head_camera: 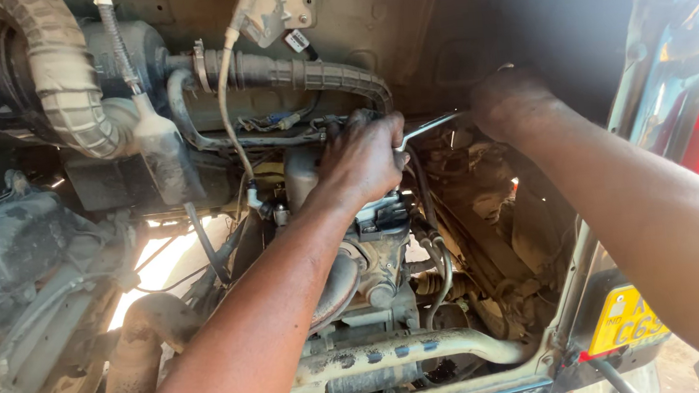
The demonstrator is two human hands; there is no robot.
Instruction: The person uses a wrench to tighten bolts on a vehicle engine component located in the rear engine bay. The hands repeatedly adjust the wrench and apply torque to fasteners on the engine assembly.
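A bent metal rod (428,127) spans between both hands, above the engine block (372,262), right of the ribbed hose (61,78)

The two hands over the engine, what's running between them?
In the head view, a thin bent metal tool spans the gap from the left hand to the right hand; both hands hold it, above dusty engine parts.

Bare forearms, no sleeves; grime-smudged left hand (361,160).
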